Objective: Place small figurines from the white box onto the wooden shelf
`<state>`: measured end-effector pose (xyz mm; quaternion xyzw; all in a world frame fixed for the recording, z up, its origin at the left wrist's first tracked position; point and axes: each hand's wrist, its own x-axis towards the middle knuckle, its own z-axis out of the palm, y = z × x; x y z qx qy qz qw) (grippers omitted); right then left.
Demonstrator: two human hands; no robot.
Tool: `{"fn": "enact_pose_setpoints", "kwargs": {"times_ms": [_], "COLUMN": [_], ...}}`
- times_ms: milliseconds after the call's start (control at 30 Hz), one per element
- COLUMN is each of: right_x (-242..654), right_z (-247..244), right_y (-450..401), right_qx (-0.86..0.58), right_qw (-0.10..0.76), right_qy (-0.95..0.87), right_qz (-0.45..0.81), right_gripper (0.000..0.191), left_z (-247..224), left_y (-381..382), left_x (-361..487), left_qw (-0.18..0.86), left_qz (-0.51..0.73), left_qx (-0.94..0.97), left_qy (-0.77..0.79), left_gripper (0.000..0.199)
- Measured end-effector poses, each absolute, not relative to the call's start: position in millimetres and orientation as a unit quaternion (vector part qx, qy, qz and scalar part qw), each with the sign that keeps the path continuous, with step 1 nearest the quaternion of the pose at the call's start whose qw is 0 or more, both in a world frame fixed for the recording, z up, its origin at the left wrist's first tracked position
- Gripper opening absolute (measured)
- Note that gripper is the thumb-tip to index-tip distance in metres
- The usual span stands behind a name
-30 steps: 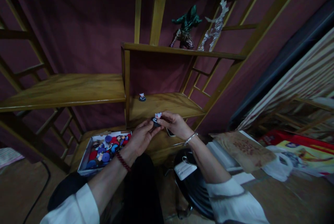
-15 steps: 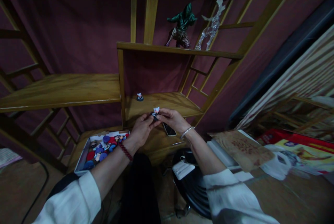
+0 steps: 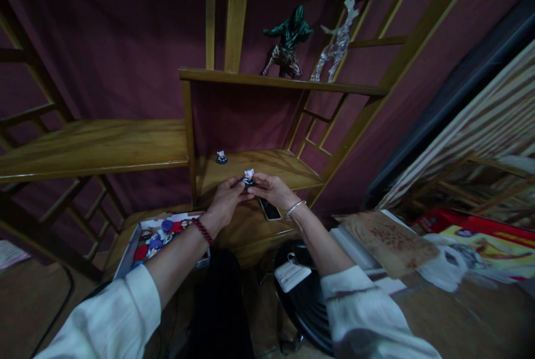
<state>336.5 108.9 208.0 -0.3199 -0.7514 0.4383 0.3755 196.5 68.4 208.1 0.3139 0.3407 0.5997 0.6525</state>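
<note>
Between my two hands is a small figurine [image 3: 248, 175] with a white head and a dark base, held upright before the low shelf. My left hand [image 3: 228, 198] pinches its base from the left, and my right hand [image 3: 271, 188] grips it from the right. A similar small figurine [image 3: 221, 157] stands on the shelf behind, apart from my hands. Under my right hand lies a phone [image 3: 271, 209] on the lower wooden surface. Beside my left forearm, partly covered by it, is an open white box [image 3: 126, 256] of colourful small figurines.
A green figure [image 3: 288, 41] and a clear deer statue [image 3: 338, 41] stand on the upper shelf [image 3: 251, 78]. At the right are a black stool [image 3: 307, 306] bearing a white object [image 3: 292, 275], a brown paper bag [image 3: 387, 239] and a white plastic bag [image 3: 445, 264].
The view has shifted slightly. The figurine in my hands has turned a little and now faces me more. My left forearm covers more of the box.
</note>
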Motion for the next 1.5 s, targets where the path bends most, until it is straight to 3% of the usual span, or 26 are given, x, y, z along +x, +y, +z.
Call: {"fn": "enact_pose_setpoints", "kwargs": {"times_ms": [667,933,1167,1500], "right_x": [342,344,349,341], "right_z": [195,193,191,194], "right_y": [156,184,206,222], "right_qx": [-0.385,-0.425,-0.468,-0.5], "right_qw": [0.398,0.39,0.374,0.351], "right_qy": [-0.739,-0.753,-0.769,-0.767], "right_qz": [0.384,0.317,0.225,0.194], "right_gripper": [0.032,0.03,0.03,0.031], "left_z": [208,190,203,198], "left_y": [105,130,131,148], "left_x": [213,217,215,221], "left_qw": [0.588,0.435,0.237,0.183], "left_qz": [0.608,0.552,0.389,0.325], "left_qx": [0.348,0.522,0.645,0.69], "left_qy": [0.405,0.484,0.614,0.62], "left_gripper": [0.021,0.039,0.049,0.056]}}
